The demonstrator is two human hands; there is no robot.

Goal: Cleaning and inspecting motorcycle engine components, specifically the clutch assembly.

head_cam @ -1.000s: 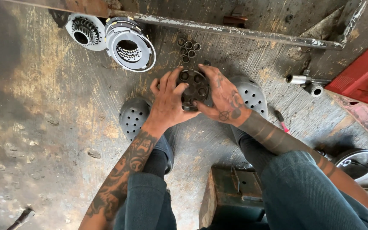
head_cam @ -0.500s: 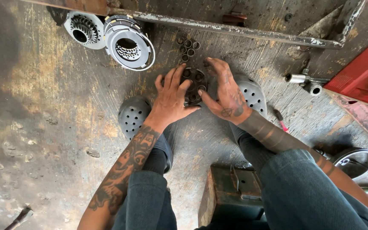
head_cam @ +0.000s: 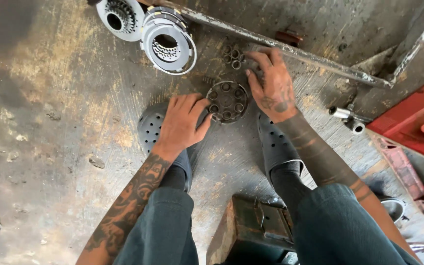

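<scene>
Two hands: at work on a greasy concrete floor (head_cam: 65, 147), over a round dark plate (head_cam: 227, 101) ringed with sockets.
Left hand (head_cam: 182, 122): fingers spread, fingertips touching the plate's left edge; it grips nothing.
Right hand (head_cam: 271, 83): fingers loosely bent, reaching past the plate's upper right; whether it pinches anything cannot be told.
Plate: flat on the floor between two grey clogs (head_cam: 276, 147).
Nearby: small dark rings (head_cam: 234, 56) in a cluster just above; clutch basket (head_cam: 169, 45) well apart.
Step, judged: seating small parts into the plate's sockets.
Next move calls for: a fine pinch on one ring.
</scene>
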